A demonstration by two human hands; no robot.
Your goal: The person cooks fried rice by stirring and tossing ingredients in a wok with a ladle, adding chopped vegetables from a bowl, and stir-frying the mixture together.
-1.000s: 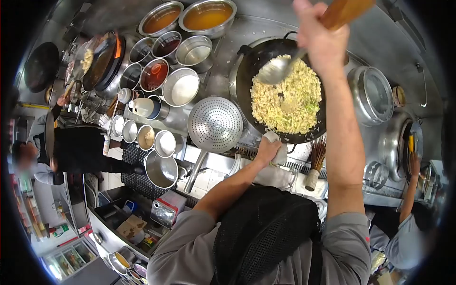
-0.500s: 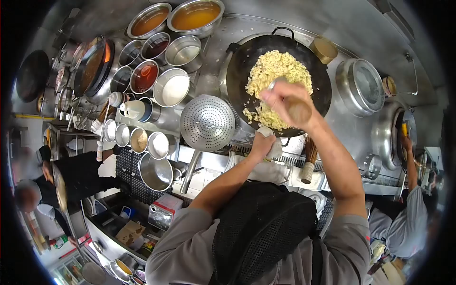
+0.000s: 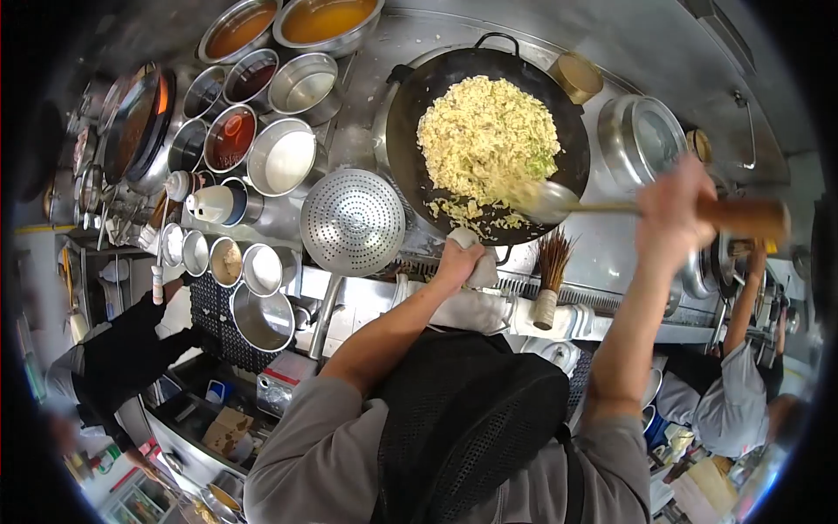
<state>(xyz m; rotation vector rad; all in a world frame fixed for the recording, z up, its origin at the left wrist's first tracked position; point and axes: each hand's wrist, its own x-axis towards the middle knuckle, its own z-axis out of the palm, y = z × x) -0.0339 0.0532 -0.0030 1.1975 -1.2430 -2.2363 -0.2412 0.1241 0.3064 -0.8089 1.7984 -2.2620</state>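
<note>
Yellowish fried rice (image 3: 489, 135) with green bits fills much of the black wok (image 3: 572, 144). My left hand (image 3: 457, 264) is closed on a white cloth (image 3: 483, 272) at the wok's near rim. At the right, my right hand (image 3: 674, 214), blurred by motion, grips the wooden handle of a long ladle (image 3: 602, 208). The ladle's metal bowl is at the wok's near right side, touching the edge of the rice. A perforated strainer (image 3: 353, 222) lies left of the wok, and a bamboo brush (image 3: 549, 275) is beside its near rim.
Metal containers with sauces (image 3: 231, 138) and white contents (image 3: 281, 157) stand at the left. Two bowls of orange-brown liquid (image 3: 327, 19) are behind them. A lidded pot (image 3: 646, 140) stands at the right. One person (image 3: 113, 358) is at far left, another (image 3: 733, 402) at far right.
My right hand has swung from over the wok to the right, and the ladle's bowl now shows at the rice's near right edge. My left hand still holds the cloth at the rim.
</note>
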